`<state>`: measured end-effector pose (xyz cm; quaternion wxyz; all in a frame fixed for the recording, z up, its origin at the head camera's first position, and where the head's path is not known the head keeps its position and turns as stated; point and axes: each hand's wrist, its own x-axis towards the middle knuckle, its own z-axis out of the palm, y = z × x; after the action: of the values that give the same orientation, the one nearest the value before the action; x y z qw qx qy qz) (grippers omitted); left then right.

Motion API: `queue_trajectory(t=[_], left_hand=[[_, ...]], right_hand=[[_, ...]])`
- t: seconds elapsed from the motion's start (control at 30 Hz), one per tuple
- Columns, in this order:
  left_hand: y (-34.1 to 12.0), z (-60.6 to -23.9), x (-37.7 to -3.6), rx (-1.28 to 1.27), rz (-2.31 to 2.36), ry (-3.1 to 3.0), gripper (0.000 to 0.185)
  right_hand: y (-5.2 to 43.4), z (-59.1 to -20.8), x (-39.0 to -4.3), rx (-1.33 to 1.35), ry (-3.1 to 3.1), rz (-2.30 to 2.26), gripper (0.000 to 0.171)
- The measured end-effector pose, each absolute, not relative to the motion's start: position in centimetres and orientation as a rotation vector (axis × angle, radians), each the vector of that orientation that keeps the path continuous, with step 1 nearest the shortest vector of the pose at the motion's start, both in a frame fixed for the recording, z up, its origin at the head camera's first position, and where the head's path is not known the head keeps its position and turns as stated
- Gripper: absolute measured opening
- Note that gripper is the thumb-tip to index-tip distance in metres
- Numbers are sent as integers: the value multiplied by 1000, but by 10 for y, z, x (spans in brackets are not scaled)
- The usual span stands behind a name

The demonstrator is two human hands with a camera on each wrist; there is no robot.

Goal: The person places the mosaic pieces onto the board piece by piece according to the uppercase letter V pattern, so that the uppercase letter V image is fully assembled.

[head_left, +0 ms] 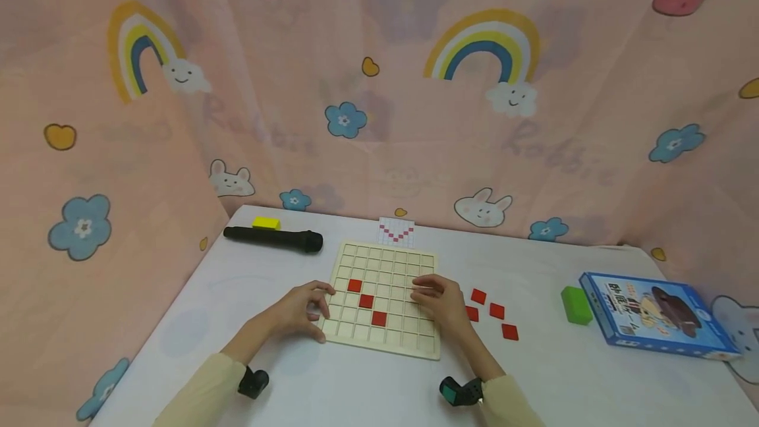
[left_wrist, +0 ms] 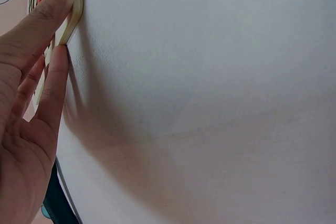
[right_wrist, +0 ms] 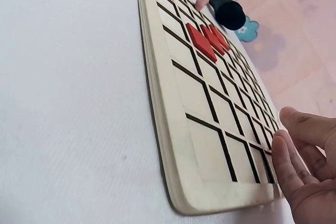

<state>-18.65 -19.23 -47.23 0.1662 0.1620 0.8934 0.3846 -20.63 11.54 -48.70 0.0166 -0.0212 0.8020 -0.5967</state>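
A cream gridded board [head_left: 388,346] lies flat in front of me. Three red square tiles [head_left: 366,301] sit in its cells, stepping diagonally down to the right. My left hand [head_left: 294,308] is at the board's left edge, and in the left wrist view its thumb [left_wrist: 44,14] touches the rim near a corner. Over the right side of the board is my right hand [head_left: 443,303], fingertips close to the grid and no tile showing between them. In the right wrist view its fingers [right_wrist: 286,156] are beside the board's edge. Several loose red tiles [head_left: 497,311] lie right of that hand.
Behind the board is a small paper card [head_left: 396,232] with a red V pattern of squares. A black microphone [head_left: 273,238] and a yellow block [head_left: 266,223] lie at the back left. Far right are a green block [head_left: 576,306] and a blue box [head_left: 661,315].
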Motion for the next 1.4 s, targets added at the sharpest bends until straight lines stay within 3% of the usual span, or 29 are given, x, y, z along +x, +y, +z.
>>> queue_trajectory(t=[0.4, 0.7, 1.07, 1.4], left_hand=[[-194, -475, -189, 474, 1087, 2552, 32], [-193, -473, -187, 452, 1093, 2548, 32], [-192, -469, -186, 440, 1093, 2546, 32], [-192, -473, -187, 453, 1087, 2552, 32]], right_hand=[[174, -480, -190, -38, 2566, -1770, 31], [226, -467, -175, -188, 2710, -1548, 34], [277, -472, -164, -77, 2743, -1354, 41], [293, -483, -163, 65, 2677, -1206, 46]])
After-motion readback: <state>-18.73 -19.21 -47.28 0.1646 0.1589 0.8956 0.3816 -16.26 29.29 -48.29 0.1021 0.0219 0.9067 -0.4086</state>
